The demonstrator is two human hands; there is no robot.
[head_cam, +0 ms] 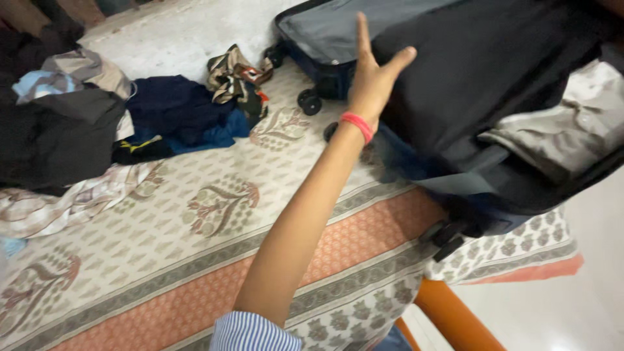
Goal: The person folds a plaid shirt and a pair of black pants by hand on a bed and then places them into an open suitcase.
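Striped sleeve [250, 333]; left hand [372, 81] spread, touching open suitcase [481, 71].

Open bedsheet [195, 260] free ahead, clothes pile [58, 130] left, suitcase [468, 84] blocking right

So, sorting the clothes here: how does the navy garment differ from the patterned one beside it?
The navy garment is plain, dark and spread wider. The patterned garment is printed in brown and cream, bunched smaller, and nearer the suitcase wheels. Both lie crumpled on the bedsheet.
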